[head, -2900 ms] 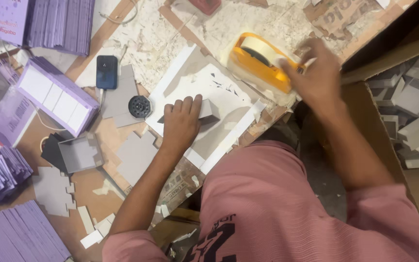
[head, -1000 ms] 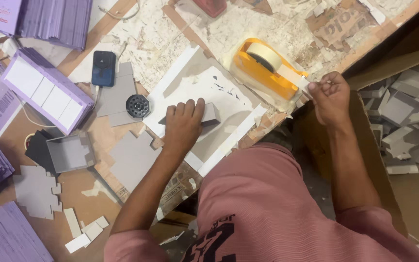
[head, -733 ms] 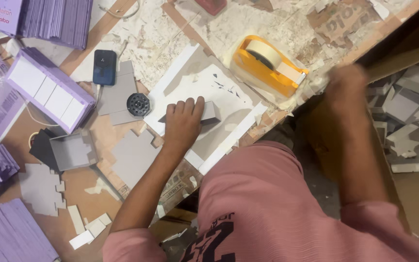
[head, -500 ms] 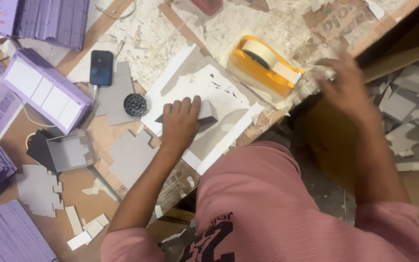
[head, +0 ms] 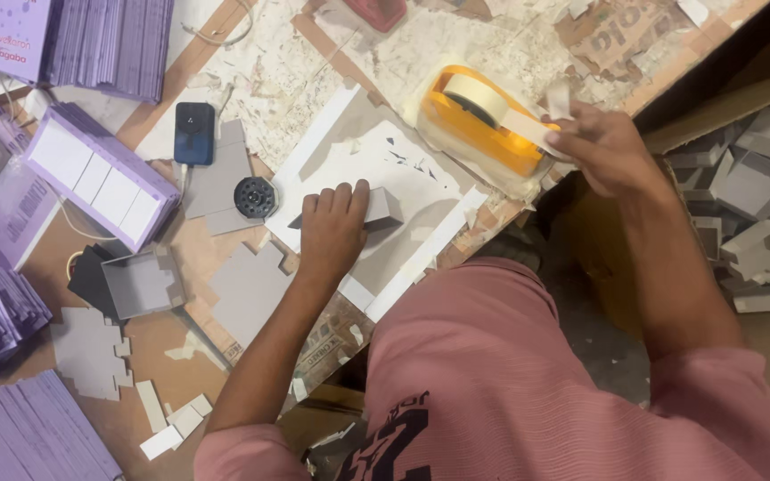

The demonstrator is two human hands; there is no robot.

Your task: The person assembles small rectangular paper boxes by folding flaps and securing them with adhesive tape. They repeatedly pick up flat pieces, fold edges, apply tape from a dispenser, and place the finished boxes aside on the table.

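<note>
My left hand (head: 332, 233) presses flat on a small grey cardboard box (head: 380, 209) that sits on a white sheet (head: 403, 169) on the table. My right hand (head: 606, 147) is at the front end of a yellow tape dispenser (head: 479, 125), pinching a strip of beige tape (head: 552, 100) pulled off the roll. The dispenser stands on the table's right edge, just beyond the white sheet.
A dark phone (head: 194, 134), a round black object (head: 254, 197), a folded grey tray (head: 142, 281) and flat grey cutouts (head: 249, 289) lie left of my left hand. Purple boxes and stacks (head: 100, 174) fill the far left. A carton of grey scraps (head: 755, 232) sits right.
My right hand dropped away from the dispenser toward the carton, then came back up to it and now pinches a tape strip. The left hand stayed on the grey box.
</note>
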